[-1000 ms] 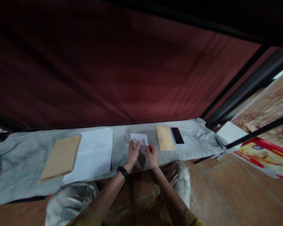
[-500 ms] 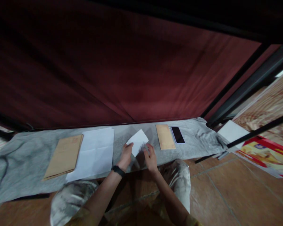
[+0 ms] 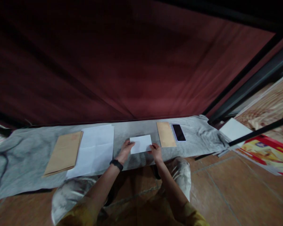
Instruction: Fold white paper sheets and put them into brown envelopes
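Observation:
A small white piece of paper, which looks folded, is held level between my two hands above the grey cloth. My left hand pinches its left edge, thumb on top. At the opposite edge, my right hand grips the lower right corner. A single brown envelope lies on the cloth just right of my right hand. Left of my hands are large white paper sheets, with a stack of brown envelopes partly over them.
A phone lies beside the single envelope. Behind the cloth-covered surface hangs a dark red fabric. Black metal bars run along the right. A red and yellow box is on the right, above the tiled floor.
The white paper has turned from a slanted position to nearly level. My right hand, loose near its lower corner before, has closed on its right edge.

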